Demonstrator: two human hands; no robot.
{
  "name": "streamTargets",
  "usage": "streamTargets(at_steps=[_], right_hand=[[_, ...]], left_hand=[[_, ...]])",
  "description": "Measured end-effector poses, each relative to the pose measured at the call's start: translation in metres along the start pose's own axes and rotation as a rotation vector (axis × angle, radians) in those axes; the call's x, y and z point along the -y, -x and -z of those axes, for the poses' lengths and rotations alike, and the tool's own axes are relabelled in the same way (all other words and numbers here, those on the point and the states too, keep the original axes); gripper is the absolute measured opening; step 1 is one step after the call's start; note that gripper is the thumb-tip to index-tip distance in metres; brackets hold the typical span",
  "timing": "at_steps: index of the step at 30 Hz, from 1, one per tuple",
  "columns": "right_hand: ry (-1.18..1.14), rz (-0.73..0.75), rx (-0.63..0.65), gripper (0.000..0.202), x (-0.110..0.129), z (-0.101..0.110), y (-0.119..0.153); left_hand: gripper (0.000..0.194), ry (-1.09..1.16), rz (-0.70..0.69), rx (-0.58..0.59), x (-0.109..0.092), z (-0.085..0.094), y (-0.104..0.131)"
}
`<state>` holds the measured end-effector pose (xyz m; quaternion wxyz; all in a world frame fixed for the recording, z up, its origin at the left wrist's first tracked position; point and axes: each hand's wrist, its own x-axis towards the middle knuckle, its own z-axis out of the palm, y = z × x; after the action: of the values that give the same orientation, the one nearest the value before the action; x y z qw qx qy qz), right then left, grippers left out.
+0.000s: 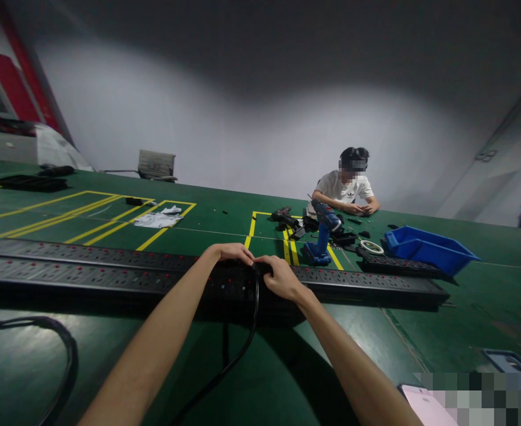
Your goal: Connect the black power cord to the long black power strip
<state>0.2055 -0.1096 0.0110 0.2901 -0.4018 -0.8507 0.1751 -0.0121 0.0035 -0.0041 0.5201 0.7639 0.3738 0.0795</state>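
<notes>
Long black power strips (122, 275) lie side by side across the green table, with rows of sockets and small red marks. Over their middle, my left hand (235, 253) reaches in with its fingertips pinched at the end of a black cable (256, 307). My right hand (280, 278) meets it there, thumb and curled fingers closed at the same cable end. From the fingers the cable hangs down in a curve towards me. A darker socketed section (231, 288) sits just under both hands. Exactly what the fingertips cover is hidden.
Beyond the strips stand a blue cordless drill (322, 234), a second drill (287, 220), a tape roll (371, 247) and a blue bin (429, 248). White gloves (158, 219) lie left. Another thick cable (67, 349) loops near left. A person (347, 186) sits opposite.
</notes>
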Motion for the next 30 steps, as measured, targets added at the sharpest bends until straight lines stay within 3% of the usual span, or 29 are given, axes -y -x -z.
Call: streamTargets(at_steps=[5, 9, 15, 19, 22, 25, 30], right_hand=[[-0.097, -0.157, -0.058, 0.032, 0.005, -0.006, -0.008], [0.026, -0.226, -0.117, 0.033, 0.015, -0.012, -0.006], [0.051, -0.151, -0.109, 0.028, 0.016, -0.013, -0.002], [-0.075, -0.119, -0.037, 0.024, 0.01, -0.005, -0.001], [-0.144, -0.011, 0.041, 0.039, 0.007, 0.002, 0.002], [-0.098, 0.046, 0.037, 0.056, 0.007, 0.003, 0.006], [0.009, 0.046, 0.036, 0.05, 0.013, -0.001, 0.008]], left_hand=[[0.029, -0.004, -0.014, -0.008, 0.001, 0.0, -0.001], [0.033, -0.025, -0.022, -0.026, 0.001, 0.0, 0.0], [0.032, -0.018, -0.033, -0.009, -0.001, 0.001, 0.001], [0.034, 0.02, -0.033, -0.006, -0.001, -0.001, 0.001], [0.032, 0.021, -0.035, -0.015, -0.001, -0.001, 0.002], [0.034, 0.0, -0.018, -0.031, -0.001, -0.001, 0.002], [0.037, 0.023, 0.005, -0.01, -0.002, 0.0, 0.001]])
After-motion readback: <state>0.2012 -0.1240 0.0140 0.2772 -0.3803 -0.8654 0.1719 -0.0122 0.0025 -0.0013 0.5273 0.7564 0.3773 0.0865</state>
